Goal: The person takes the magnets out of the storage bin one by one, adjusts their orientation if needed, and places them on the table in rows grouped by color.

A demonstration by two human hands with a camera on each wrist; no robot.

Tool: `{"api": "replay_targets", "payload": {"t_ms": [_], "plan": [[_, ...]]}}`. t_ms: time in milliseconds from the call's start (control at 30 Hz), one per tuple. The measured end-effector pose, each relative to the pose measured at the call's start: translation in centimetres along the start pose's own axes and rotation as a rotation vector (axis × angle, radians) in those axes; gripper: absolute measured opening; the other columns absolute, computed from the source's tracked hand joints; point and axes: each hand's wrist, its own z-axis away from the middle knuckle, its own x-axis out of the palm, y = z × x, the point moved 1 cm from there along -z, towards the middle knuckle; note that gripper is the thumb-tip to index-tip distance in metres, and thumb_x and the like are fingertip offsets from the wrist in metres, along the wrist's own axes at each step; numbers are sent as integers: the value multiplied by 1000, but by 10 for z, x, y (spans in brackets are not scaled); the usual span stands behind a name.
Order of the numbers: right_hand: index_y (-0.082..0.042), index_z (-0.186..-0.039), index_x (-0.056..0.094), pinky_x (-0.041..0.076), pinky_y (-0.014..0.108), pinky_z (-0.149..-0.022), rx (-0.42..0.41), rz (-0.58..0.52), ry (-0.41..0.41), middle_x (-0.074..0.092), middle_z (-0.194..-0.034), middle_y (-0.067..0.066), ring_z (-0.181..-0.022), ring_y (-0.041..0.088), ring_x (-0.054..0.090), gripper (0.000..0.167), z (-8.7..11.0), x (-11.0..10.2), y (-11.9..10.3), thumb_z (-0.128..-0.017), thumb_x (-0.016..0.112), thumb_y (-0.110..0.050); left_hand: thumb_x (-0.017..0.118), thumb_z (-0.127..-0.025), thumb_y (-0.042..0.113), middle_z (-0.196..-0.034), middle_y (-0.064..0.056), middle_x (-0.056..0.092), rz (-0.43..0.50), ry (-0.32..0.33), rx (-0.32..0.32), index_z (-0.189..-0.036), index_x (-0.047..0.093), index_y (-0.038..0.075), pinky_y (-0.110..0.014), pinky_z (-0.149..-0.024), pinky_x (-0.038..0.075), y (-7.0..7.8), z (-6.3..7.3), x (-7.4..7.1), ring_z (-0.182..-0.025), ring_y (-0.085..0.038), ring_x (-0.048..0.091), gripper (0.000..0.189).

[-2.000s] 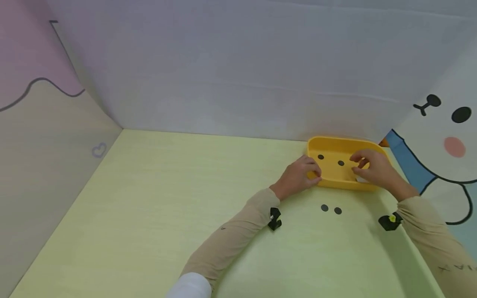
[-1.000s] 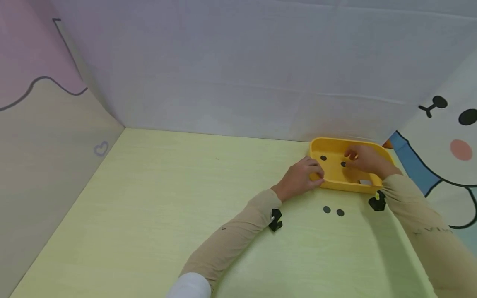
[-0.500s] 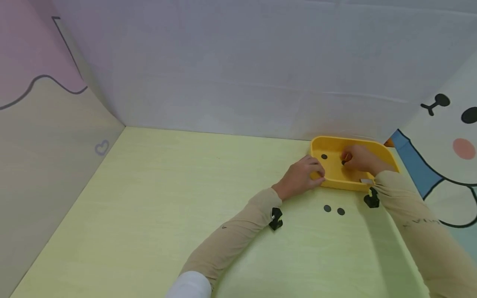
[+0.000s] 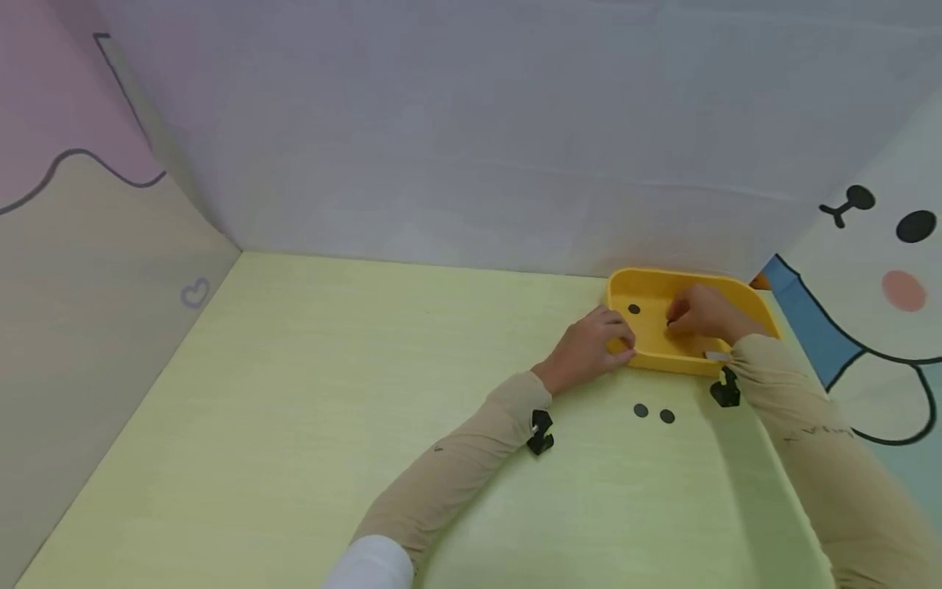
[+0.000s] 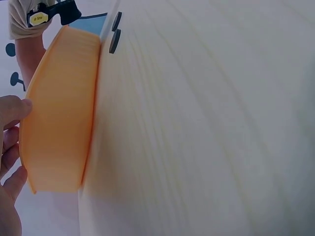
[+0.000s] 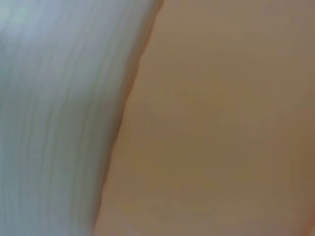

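Note:
My left hand [image 4: 589, 348] grips the left rim of a yellow tray [image 4: 673, 365] at the back right of the table. In the left wrist view, the thumb and fingers [image 5: 14, 179] hold the rim of this tray [image 5: 61, 113], which looks orange there. My right hand [image 4: 706, 312] reaches down inside the tray. Its thumb and index finger pinch a small black disc [image 4: 670, 321], mostly hidden by the fingertips. Another black disc [image 4: 634, 309] lies on the tray floor to the left. A small whitish flat piece [image 4: 715, 356] sits by the tray's front wall, partly behind the right sleeve.
Two black discs [image 4: 653, 413] lie on the pale yellow-green table [image 4: 368, 393] in front of the tray. A pale wall [image 4: 441, 164] rises right behind it, and a printed side panel [image 4: 898, 327] borders the right. The tray wall fills most of the right wrist view.
My right hand has moved left and away from the whitish piece, down to the disc in the tray's middle, and its fingers have closed there. My left hand stays on the rim.

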Motion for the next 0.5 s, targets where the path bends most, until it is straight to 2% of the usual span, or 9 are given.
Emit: {"api": "replay_targets", "payload": {"t_ms": [200,500], "plan": [[2,-87,66,45,31,-64,27,-38,-24,61,-75,5,-69,22,53,21,2,6,2,-75,77,-12,71,-86,26,-96,6,61,14,-11,8,-90,71,16,-8,-85,36,0,3,1,-98,-8,50,11],[3,-88,66,47,35,-68,16,-7,-38,61,-77,5,-71,23,52,23,1,5,-6,-76,76,-13,71,-86,27,-97,8,61,0,-11,-12,-90,71,17,-8,-84,35,-1,3,-1,-97,-6,49,11]]}}
